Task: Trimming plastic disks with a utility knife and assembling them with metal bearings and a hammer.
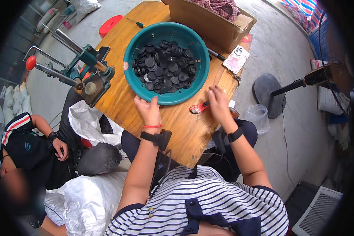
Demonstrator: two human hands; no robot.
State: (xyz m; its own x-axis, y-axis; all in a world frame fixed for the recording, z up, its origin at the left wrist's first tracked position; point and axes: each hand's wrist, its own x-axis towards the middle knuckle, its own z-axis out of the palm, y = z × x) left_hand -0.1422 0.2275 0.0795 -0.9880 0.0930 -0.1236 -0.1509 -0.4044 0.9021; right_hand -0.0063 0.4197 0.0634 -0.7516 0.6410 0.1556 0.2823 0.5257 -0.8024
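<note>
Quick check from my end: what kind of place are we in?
Probably a small workshop: a lever press stands on the wooden table beside a teal basin of black round parts.

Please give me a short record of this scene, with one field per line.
Left hand: at the near rim of the teal basin
Right hand: beside a red-and-black tool; grip unclear
Basin contents: many round black pieces, heaped
Surface: wooden table
Far side: open cardboard box holding checked cloth
Left side: lever press with a red knob
</note>
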